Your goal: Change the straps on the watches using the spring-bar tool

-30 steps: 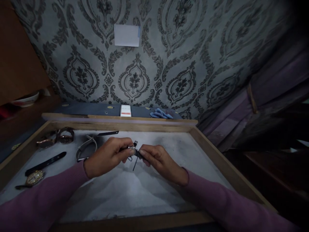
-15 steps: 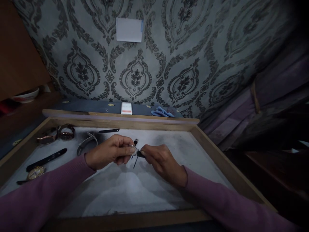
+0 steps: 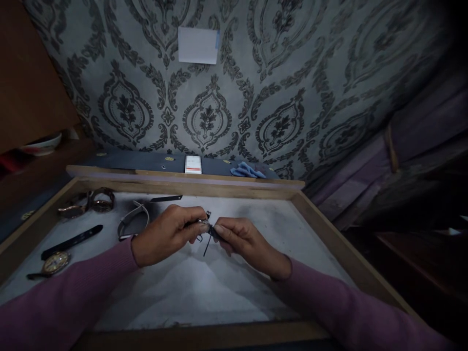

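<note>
Between the fingers of my left hand is a small silver wristwatch, its case pinched by thumb and forefinger. My right hand is closed on the watch's dark strap, close beside the case. A buckle end shows above the fingertips. Just below the hands, a thin dark stick-like tool points down toward the white tray floor. My fingers hide most of the watch. Left of my left hand lies a watch with a pale band, partly behind my wrist.
The wooden-rimmed tray also holds a gold-faced watch with a black strap, two brownish watches and a flat dark strip. Beyond the rim are a phone-like device and a blue cloth.
My right hand has turned slightly, and its fingers now wrap the strap at a different angle. The watch case has tilted in my left hand. The view has shifted a little.
</note>
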{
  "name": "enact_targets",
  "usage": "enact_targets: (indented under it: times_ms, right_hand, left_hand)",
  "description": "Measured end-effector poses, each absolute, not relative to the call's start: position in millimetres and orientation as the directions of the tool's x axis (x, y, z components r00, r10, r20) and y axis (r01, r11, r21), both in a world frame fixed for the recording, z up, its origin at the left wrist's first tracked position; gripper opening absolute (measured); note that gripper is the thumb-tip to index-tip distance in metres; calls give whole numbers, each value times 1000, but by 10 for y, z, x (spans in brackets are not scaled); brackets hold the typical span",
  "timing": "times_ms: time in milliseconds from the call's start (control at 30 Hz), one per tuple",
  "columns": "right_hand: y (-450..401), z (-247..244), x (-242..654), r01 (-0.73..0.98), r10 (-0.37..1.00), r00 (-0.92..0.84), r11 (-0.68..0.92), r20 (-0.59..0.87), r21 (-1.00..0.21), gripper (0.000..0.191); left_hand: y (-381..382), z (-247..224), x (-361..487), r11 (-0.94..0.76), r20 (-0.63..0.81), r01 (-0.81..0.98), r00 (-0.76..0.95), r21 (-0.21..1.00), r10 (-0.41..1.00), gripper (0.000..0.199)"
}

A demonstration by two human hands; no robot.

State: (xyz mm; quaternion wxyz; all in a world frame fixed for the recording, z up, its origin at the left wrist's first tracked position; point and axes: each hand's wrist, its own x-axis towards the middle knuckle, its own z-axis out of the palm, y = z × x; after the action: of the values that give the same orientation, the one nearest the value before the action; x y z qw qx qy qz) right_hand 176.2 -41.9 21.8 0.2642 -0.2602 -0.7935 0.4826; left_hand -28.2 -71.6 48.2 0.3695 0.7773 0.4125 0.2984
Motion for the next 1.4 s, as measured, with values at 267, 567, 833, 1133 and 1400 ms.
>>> enact_targets:
  times_ms: [267,567,833,1133,1400]
  right_hand:
    - [-468,197,1812,312,546,-720,806,428,-503,29]
    - [-467,207,1824,278,488,-731,851,477,-446,28]
    - [-434,252,1771,158,642,-730,491,234,-857,43]
    - [-402,238,1771,162,629,-745,494,223,-854,44]
    - [-441,213,1813,306,568,-724,773,391,-556,31]
  left_hand:
    - [-661,440,-279,12,-100,170,521,985,847,29]
    - [-652,409,-283,167,-176,67,542,984,822,31]
    - [-655,433,-290,-88,-25,201,502,976,864,27]
    - [-645,417,-296,-103,-16,209,502,973,865,28]
    - [-631,390,-286,103,-139,99,529,990,837,34]
